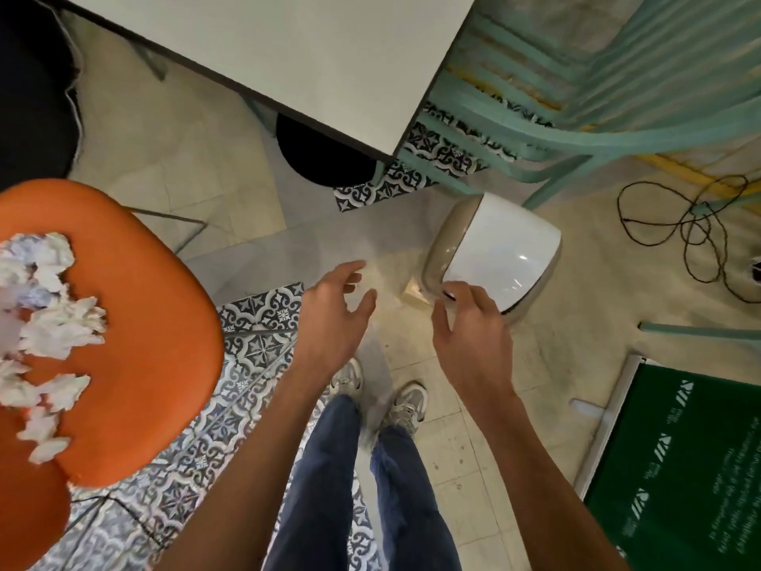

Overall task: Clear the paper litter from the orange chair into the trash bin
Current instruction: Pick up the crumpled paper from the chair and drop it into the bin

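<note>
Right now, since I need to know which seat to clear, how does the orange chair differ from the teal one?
The orange chair has a smooth solid seat; the teal chair is built of slats. Crumpled paper lies on the orange chair, while none shows on the teal chair. The orange chair is at the person's left; the teal chair stands beyond the trash bin on the right. Both stand on the tiled floor.

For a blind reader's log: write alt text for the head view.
Crumpled paper litter lies on the orange chair at left, while the person's right hand reaches the edge of the white-lidded trash bin on the floor. The left hand hovers open and empty between them.
</note>
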`<state>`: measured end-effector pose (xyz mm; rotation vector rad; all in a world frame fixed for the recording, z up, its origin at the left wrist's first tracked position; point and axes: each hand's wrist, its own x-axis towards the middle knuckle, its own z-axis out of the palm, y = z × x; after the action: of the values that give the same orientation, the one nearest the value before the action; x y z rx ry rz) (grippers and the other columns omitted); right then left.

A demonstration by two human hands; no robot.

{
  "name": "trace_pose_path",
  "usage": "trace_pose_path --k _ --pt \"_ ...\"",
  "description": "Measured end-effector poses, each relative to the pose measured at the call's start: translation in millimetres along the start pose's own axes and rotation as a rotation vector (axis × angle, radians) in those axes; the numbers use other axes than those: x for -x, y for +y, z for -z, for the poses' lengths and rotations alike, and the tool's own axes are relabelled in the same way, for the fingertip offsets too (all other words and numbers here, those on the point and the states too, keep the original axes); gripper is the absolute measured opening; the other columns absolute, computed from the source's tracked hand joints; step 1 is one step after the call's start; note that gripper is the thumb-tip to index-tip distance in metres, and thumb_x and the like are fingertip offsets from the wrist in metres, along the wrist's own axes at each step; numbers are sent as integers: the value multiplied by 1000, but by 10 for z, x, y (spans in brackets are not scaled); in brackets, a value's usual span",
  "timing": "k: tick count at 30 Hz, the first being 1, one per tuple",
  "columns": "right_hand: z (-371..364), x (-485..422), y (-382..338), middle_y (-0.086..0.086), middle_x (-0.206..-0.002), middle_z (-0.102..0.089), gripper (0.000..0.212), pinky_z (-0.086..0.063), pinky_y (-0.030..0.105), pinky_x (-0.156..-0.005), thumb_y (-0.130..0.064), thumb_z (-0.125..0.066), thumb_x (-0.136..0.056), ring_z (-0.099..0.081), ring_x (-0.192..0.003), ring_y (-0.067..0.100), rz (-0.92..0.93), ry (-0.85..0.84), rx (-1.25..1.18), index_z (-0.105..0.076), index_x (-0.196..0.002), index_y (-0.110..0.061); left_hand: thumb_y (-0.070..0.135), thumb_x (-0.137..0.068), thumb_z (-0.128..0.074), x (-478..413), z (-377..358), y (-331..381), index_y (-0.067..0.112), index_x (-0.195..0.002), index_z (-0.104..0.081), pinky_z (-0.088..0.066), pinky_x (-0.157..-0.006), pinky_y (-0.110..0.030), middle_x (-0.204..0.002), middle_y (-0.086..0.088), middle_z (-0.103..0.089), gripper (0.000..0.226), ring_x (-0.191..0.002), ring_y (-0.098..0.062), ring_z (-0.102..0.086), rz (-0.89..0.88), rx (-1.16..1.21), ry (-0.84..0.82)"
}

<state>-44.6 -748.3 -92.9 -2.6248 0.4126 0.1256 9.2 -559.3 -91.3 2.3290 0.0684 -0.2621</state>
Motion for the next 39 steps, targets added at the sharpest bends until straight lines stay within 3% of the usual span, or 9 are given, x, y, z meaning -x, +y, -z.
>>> trace_pose_path --k 2,6,11,16,19,21,25,33,39 --pt "3 69 -136 4 -127 -73 30 -65 41 -83 -31 -64 -105 -71 -107 23 24 2 -42 -65 -134 -22 24 -97 -74 124 181 -102 20 -136 -66 -59 -90 -27 -119 3 -75 40 -105 -7 -70 30 1 56" --pt "-105 185 -690 3 -125 -73 29 -57 26 -84 -32 -63 -105 -70 -105 19 149 -38 -118 -69 -131 -20 25 -99 -72 384 703 -530 21 -126 -72 -61 -88 -30 -114 9 -76 27 -99 -4 -71 126 36 198" --pt "-455 320 -1466 -2 -127 -72 29 -52 23 -89 -33 -65 -105 -67 -110 15 299 -153 -172 -68 -132 -23 19 -99 -71 702 1345 -1140 21 -111 -75 -63 -80 -34 -104 9 -79 13 -91 -5 -74 256 69 361" --pt "-1083 578 -2320 -2 -124 -73 29 -39 4 -87 -31 -65 -105 -68 -108 11 520 -317 -137 -68 -131 -19 17 -100 -70 1130 2027 -1970 20 -108 -74 -60 -75 -31 -103 7 -77 10 -90 -9 -73 434 41 483" --pt "-1539 760 -2709 1 -122 -72 27 -59 26 -86 -30 -67 -104 -71 -106 19 610 -404 -112 -67 -129 -21 16 -100 -68 1356 2330 -2505 19 -110 -73 -61 -77 -33 -105 5 -77 11 -91 -11 -71 510 12 512" --pt "-1791 872 -2970 3 -123 -70 28 -63 41 -83 -34 -64 -105 -71 -101 24 633 -464 -61 -65 -129 -21 15 -100 -68 1475 2507 -2842 17 -111 -73 -63 -78 -36 -105 2 -76 12 -92 -13 -72 558 -22 515" --pt "-2257 1080 -3532 4 -118 -68 22 -60 37 -77 -34 -62 -107 -68 -94 23 734 -533 -17 -64 -125 -21 12 -98 -71 1603 2839 -3477 14 -111 -73 -63 -81 -38 -105 -5 -77 13 -94 -23 -74 661 -42 471" --pt "-3202 1291 -4384 6 -130 -65 33 -60 41 -90 -27 -64 -105 -66 -113 28 863 -633 106 -62 -136 -19 11 -99 -70 1384 3050 -4253 15 -136 -62 -51 -98 -38 -138 -12 -65 38 -123 -37 -63 838 41 456" --pt "-3935 1346 -4784 11 -165 -41 65 -53 50 -107 -3 -63 -98 -43 -146 36 1007 -695 281 -47 -158 -23 11 -94 -73 1169 2890 -4897 15 -143 -54 -49 -108 -53 -152 -12 -52 53 -135 -41 -52 888 -15 326"
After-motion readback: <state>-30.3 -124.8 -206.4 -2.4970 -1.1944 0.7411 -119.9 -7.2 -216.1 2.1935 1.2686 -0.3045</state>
